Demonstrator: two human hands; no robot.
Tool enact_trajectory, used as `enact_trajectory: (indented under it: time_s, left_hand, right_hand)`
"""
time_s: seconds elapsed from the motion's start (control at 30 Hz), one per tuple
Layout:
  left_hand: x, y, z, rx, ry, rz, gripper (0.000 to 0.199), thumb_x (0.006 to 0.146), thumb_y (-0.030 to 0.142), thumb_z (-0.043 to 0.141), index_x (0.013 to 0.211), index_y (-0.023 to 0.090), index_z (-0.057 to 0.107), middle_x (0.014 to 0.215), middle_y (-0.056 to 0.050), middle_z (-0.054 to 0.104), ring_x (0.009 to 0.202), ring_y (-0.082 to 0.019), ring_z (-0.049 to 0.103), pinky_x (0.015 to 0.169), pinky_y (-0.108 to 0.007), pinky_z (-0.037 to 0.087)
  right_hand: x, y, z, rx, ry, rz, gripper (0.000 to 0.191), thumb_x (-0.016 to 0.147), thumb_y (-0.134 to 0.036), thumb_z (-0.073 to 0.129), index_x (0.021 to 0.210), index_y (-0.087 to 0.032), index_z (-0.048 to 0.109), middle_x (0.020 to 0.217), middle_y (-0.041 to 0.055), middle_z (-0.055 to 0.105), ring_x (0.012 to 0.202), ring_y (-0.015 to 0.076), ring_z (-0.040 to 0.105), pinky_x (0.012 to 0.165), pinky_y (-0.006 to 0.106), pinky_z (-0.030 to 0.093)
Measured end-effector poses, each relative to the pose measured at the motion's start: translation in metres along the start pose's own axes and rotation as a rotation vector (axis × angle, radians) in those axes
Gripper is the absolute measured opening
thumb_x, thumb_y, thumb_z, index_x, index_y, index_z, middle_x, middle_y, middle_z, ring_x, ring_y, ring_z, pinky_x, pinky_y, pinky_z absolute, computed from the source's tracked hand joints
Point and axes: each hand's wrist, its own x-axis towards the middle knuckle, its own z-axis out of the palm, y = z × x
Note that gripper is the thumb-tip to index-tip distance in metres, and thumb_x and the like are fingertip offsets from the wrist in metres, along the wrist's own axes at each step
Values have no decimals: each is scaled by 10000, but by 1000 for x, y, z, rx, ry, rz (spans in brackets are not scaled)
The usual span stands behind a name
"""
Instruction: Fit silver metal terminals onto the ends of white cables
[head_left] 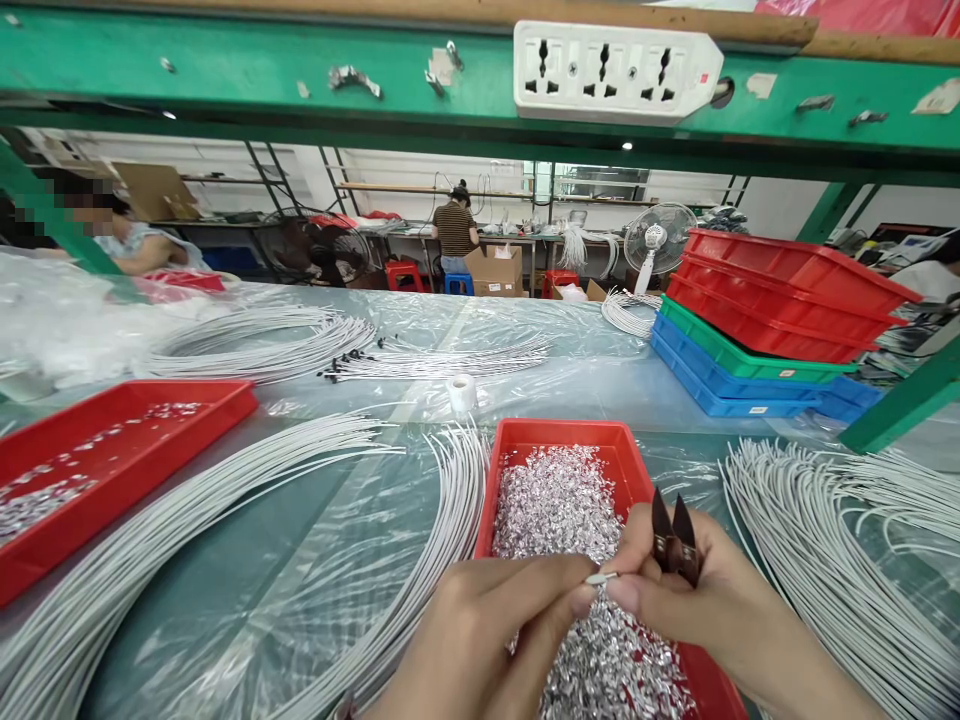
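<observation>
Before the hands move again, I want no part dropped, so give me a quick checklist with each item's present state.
1. White cable end pinched between both hands: ok.
2. Left hand fingertips closed on it: ok.
3. Right hand keeps the snips tucked in the palm: ok.
4. Snip blades point away from the fingers: ok.
5. Red tray of silver pieces lies under the hands: ok.
6. Metal piece seated on the end: cannot tell.

Left hand (480,640) bare; right hand (697,595) bare; no sleeves showing
</observation>
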Motion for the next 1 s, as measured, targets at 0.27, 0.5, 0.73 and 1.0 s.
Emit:
enact_trajectory:
  time_s: [0.27, 0.5, 0.73, 1.0]
  left_hand:
    - [5, 4, 1, -190, -84, -207, 347, 972, 282, 394, 731, 163, 614, 590, -7, 573, 519, -95, 494, 479, -242, 316]
    - [5, -3, 1, -547, -210, -468, 378, 953, 469, 416, 802, 165, 580, 542, -3, 557, 440, -79, 317, 425, -240, 223]
    - [4, -7, 3, -651, -229, -456, 335, 957, 535, 379, 883, 209, 402, 546, 40, 534, 413, -64, 256, 409, -220, 183]
    - [4, -6, 3, -742, -235, -570, 326, 963, 513, 396, 860, 204, 396, 540, 58, 490, 446, -62, 259, 447, -231, 169]
  right_hand:
    - [1, -9, 2, -33, -6, 33, 327, 719, -360, 790, 700, -169, 526, 522, -94, 294, 502, 78, 191, 500, 237, 147]
    - [6, -7, 4, -20, -3, 36, 288, 718, -328, 749, 710, -180, 502, 526, -80, 372, 497, 82, 198, 508, 236, 161]
    - [5, -11, 8, -21, 30, 16, 251, 741, -299, 717, 705, -180, 498, 525, -102, 272, 511, 89, 179, 512, 243, 151]
    - [6, -7, 8, -8, 43, -17, 264, 733, -304, 723, 696, -177, 495, 555, -87, 292, 532, 94, 204, 521, 239, 171]
